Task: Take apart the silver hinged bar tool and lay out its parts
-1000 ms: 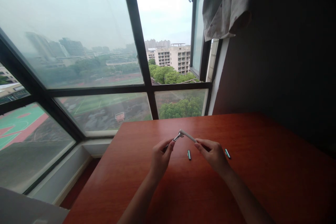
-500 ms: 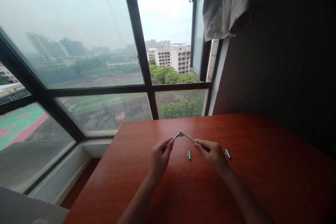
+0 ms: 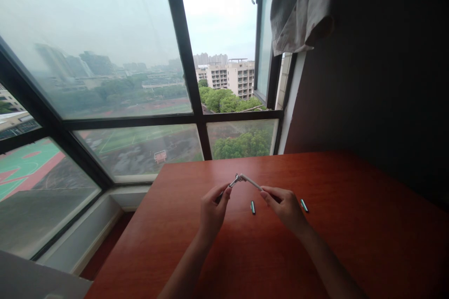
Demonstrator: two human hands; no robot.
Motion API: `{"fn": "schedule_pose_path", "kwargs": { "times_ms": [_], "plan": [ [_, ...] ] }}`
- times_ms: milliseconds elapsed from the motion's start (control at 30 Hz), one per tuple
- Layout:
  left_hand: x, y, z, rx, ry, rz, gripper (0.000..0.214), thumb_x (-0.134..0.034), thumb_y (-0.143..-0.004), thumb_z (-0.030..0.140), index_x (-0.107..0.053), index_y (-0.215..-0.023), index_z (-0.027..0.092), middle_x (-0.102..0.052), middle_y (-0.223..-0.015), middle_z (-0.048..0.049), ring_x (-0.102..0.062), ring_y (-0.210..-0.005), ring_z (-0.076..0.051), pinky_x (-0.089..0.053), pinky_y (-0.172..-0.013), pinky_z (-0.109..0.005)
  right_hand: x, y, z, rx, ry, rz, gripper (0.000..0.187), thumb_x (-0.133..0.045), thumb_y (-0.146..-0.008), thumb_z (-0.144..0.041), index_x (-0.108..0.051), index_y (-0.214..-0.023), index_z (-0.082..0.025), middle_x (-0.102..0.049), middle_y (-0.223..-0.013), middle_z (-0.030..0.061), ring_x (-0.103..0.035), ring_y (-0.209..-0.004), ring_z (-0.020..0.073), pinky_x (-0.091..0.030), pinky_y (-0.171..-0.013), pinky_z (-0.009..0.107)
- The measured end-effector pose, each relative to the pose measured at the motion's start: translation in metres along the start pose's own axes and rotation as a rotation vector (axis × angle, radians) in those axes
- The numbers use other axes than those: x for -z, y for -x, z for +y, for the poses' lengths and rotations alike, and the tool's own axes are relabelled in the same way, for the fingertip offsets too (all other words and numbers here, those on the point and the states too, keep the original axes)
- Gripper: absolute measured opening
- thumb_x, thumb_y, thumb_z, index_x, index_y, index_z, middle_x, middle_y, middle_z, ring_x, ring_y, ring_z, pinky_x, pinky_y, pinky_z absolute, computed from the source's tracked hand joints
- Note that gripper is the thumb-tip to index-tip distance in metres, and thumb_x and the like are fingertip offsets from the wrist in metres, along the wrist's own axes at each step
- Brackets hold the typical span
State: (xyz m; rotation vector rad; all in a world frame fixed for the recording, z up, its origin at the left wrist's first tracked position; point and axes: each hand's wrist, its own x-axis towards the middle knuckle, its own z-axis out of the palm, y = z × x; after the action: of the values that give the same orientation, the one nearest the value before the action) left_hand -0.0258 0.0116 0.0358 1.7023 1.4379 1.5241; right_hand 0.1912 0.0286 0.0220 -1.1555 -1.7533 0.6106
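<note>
In my left hand (image 3: 213, 206) is a slim silver razor handle (image 3: 234, 181), pinched between thumb and fingers with its forked metal head up. My right hand (image 3: 281, 203) is closed on a thin, pale stick (image 3: 251, 181), which slants up to the left. The stick's far tip meets or nearly meets the razor handle's head; contact is too small to tell. Between my hands on the table lies a razor cartridge (image 3: 253, 207) with a green and white face. Another razor cartridge (image 3: 304, 205) lies just right of my right hand.
The reddish-brown wooden table (image 3: 196, 271) reaches to the windows. Dark window frames (image 3: 140, 122) stand beyond its far edge, with one pane swung open. A grey cloth (image 3: 298, 14) hangs at the upper right beside a dark wall (image 3: 372, 79).
The razor handle's head has turned or shifted slightly to the left against the stick's tip. Both hands keep their grip and place, and the cartridges have not moved.
</note>
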Motion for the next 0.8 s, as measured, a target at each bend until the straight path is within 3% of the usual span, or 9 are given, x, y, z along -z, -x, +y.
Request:
{"fn": "schedule_pose_path", "kwargs": {
  "times_ms": [300,800],
  "plan": [
    [-0.0008,0.0007,0.0002,0.030,-0.002,0.027,0.033,-0.058,-0.082,0.042,-0.073,-0.091,0.014,-0.063,-0.067,-0.0028,-0.055,-0.061,-0.015,-0.040,-0.054,-0.021,0.0002,-0.0001,0.0002,0.017,0.004,-0.009,0.034,-0.053,-0.086,-0.041,-0.075,-0.090,-0.015,-0.071,-0.071,0.0058,-0.062,-0.061,0.0181,-0.045,-0.054,0.024],
    [0.0003,-0.0005,-0.0073,0.055,-0.034,0.062,0.033,-0.056,-0.084,0.039,-0.072,-0.097,0.013,-0.062,-0.068,-0.0027,-0.055,-0.063,-0.014,-0.041,-0.056,-0.020,0.0004,0.0008,-0.0033,-0.032,-0.029,-0.067,0.037,-0.051,-0.087,-0.041,-0.074,-0.090,-0.013,-0.062,-0.061,0.0025,-0.054,-0.055,0.0151,-0.038,-0.051,0.023]
  ]
}}
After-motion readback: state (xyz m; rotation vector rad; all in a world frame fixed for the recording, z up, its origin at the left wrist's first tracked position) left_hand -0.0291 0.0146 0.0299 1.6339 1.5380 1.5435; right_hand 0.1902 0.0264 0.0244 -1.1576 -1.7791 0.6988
